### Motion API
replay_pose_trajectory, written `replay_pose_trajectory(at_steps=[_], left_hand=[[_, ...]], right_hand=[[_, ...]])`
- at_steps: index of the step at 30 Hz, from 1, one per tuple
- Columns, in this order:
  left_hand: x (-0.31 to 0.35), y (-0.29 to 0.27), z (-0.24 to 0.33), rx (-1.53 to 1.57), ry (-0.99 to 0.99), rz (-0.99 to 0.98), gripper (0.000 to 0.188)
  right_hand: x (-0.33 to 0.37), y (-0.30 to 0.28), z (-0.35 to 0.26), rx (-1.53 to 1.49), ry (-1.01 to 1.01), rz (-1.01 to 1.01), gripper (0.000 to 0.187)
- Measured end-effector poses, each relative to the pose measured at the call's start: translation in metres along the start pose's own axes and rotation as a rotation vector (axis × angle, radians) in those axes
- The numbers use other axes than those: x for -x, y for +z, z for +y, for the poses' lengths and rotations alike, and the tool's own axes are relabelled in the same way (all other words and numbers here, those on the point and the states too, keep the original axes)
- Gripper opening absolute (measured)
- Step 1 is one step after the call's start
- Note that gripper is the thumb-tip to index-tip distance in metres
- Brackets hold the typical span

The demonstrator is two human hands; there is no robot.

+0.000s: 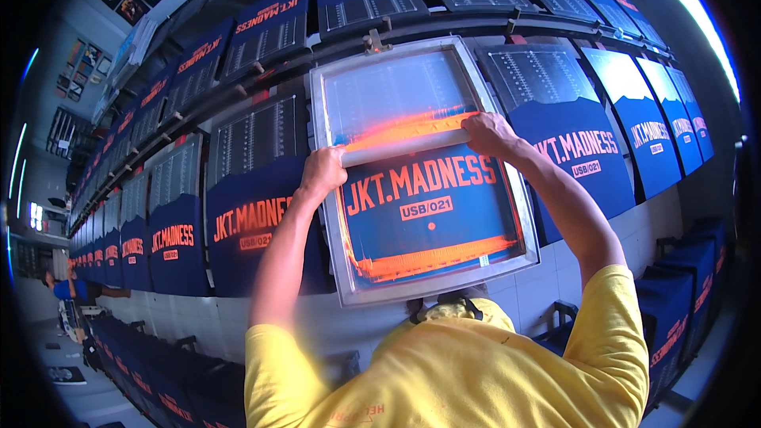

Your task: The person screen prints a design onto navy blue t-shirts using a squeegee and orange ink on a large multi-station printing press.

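A metal-framed printing screen (432, 289) lies over a navy shirt in front of me. Both my hands grip a long squeegee (406, 150) that spans the screen. My left hand (323, 170) is closed round its left end, and my right hand (489, 135) is closed round its right end. Bright orange ink (420, 128) is heaped along the squeegee's far side. A second band of orange ink (432, 259) lies across the near end of the mesh. Orange lettering shows through the mesh between the two bands.
Navy shirts with orange prints (575, 139) lie on sloped boards to both sides. Another row of shirts (369, 0) stands behind. More hang low at the right (674, 317) and lower left. A person in blue (75, 289) is at the far left.
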State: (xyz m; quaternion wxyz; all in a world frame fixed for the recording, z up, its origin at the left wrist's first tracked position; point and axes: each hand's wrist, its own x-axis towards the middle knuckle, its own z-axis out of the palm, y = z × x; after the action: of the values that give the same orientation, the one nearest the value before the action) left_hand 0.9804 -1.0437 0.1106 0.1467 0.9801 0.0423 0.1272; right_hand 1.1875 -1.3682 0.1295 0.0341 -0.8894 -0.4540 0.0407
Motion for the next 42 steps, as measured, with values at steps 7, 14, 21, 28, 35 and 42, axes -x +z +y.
replay_pose_trajectory(at_steps=[7, 14, 21, 28, 35, 42], left_hand=[[-0.001, -0.007, 0.002, 0.048, -0.081, -0.050, 0.038], [-0.013, -0.036, 0.019, 0.014, -0.056, 0.012, 0.015], [0.005, -0.068, 0.052, -0.028, -0.044, 0.067, 0.025], [0.090, -0.073, 0.097, -0.083, -0.008, 0.088, 0.032], [0.192, -0.042, 0.140, -0.001, -0.064, 0.045, 0.032], [0.246, 0.011, 0.142, -0.022, -0.044, 0.116, 0.037]], right_hand=[[-0.006, -0.018, 0.002, -0.001, -0.006, 0.038, 0.020], [-0.004, -0.055, -0.001, 0.002, 0.019, 0.072, 0.016], [0.029, -0.072, -0.005, 0.011, -0.074, 0.288, 0.011], [0.129, -0.049, -0.029, -0.048, -0.181, 0.412, 0.022], [0.228, 0.008, -0.072, -0.090, -0.074, 0.326, 0.018], [0.265, 0.052, -0.088, -0.092, -0.065, 0.327, 0.043]])
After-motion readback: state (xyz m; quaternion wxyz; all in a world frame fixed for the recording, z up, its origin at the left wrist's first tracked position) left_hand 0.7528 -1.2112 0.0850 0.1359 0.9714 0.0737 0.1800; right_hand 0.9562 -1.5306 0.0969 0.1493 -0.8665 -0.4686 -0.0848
